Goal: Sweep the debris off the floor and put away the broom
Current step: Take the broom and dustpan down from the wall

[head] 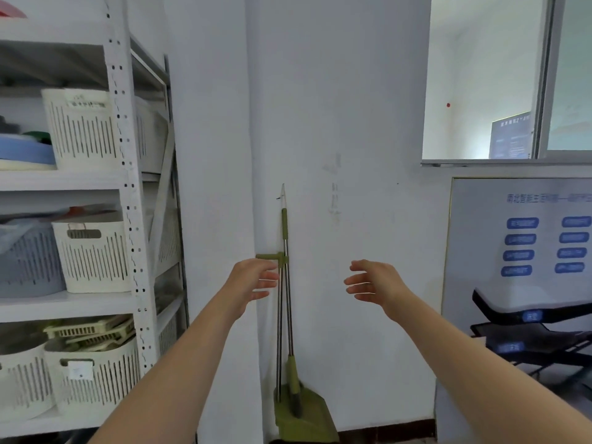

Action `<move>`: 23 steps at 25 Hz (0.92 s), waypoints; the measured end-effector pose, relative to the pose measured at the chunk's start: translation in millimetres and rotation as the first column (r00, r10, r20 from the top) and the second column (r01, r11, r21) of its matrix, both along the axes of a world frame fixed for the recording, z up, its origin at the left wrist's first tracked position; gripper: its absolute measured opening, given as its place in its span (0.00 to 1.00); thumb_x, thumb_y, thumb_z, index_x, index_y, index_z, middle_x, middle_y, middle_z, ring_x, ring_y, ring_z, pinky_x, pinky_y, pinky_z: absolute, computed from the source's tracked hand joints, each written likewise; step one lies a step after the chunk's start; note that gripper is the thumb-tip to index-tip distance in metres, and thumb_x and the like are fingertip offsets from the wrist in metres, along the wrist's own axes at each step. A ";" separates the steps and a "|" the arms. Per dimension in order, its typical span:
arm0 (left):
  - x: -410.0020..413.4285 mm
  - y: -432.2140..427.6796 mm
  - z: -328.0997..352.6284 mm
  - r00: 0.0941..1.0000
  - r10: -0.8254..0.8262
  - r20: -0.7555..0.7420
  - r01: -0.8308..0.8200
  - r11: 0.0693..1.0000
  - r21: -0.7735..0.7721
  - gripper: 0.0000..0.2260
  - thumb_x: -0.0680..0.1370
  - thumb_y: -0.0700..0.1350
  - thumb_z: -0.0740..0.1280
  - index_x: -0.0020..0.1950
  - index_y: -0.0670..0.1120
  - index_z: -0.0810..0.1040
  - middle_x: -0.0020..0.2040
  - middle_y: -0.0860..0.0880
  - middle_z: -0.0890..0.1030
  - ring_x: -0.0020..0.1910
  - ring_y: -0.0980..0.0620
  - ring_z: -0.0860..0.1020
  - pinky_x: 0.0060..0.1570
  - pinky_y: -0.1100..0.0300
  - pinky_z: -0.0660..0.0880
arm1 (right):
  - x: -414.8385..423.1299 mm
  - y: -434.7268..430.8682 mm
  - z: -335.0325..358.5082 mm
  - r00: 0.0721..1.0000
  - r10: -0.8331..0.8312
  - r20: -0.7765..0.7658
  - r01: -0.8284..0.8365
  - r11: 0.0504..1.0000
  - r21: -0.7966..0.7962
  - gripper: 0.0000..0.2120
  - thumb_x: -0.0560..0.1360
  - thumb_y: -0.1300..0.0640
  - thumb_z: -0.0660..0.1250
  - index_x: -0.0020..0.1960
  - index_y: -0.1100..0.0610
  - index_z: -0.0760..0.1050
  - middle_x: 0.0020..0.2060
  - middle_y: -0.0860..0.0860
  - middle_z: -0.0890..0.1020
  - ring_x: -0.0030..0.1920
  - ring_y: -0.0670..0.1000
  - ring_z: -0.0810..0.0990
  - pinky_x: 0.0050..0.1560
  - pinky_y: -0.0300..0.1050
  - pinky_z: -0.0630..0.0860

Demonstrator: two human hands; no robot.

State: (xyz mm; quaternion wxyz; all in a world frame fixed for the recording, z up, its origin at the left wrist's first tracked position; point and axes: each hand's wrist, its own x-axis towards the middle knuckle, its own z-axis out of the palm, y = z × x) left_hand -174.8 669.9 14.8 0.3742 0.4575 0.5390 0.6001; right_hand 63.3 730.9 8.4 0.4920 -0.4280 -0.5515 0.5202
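Head view, metal-shafted green broom (284, 225) upright against wall (352, 123), left hand (253, 278), right hand (373, 283) both spread, empty.

Bright, even indoor light with faint shadows; soft focus throughout and wide-angle bending at edges.

Open room lies mid-frame, right of the broom (289, 315) poles, before bare wall (368, 219). Left, a wall corner crowds them, then the shelf (126, 174). Lower right, board (480, 235) and black rack (512, 307) block the way.
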 end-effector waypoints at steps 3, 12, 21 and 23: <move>-30.8 47.8 2.9 1.000 -0.002 -0.023 0.002 1.000 0.003 0.04 0.77 0.43 0.67 0.47 0.44 0.78 0.47 0.41 0.81 0.46 0.45 0.80 0.52 0.51 0.76 | -26.2 47.3 2.9 1.000 -0.017 -0.007 0.018 1.000 0.019 0.09 0.76 0.55 0.65 0.50 0.61 0.77 0.38 0.57 0.83 0.35 0.55 0.82 0.38 0.43 0.77; -90.2 178.2 1.7 0.999 -0.025 -0.031 0.024 0.999 -0.034 0.04 0.76 0.43 0.68 0.47 0.43 0.78 0.46 0.41 0.82 0.46 0.45 0.80 0.48 0.53 0.76 | -81.5 170.7 -2.1 0.998 -0.053 0.021 0.053 0.998 0.029 0.08 0.76 0.56 0.65 0.49 0.60 0.78 0.37 0.57 0.84 0.35 0.54 0.82 0.37 0.42 0.78; -100.9 322.3 -22.8 0.998 0.030 -0.061 -0.034 0.997 -0.068 0.04 0.75 0.43 0.69 0.46 0.43 0.79 0.45 0.41 0.82 0.43 0.46 0.80 0.45 0.54 0.75 | -93.0 329.3 -20.7 1.000 0.007 0.009 -0.007 1.000 0.019 0.08 0.76 0.56 0.66 0.49 0.61 0.78 0.37 0.57 0.83 0.34 0.54 0.82 0.36 0.42 0.77; -100.7 362.2 -27.1 0.995 0.069 -0.065 -0.073 0.995 -0.062 0.02 0.75 0.42 0.68 0.46 0.44 0.78 0.43 0.42 0.82 0.42 0.47 0.79 0.45 0.54 0.75 | -93.0 376.0 -23.7 0.999 0.036 0.025 -0.036 0.999 0.021 0.08 0.76 0.56 0.66 0.50 0.61 0.78 0.37 0.57 0.83 0.35 0.55 0.82 0.36 0.42 0.77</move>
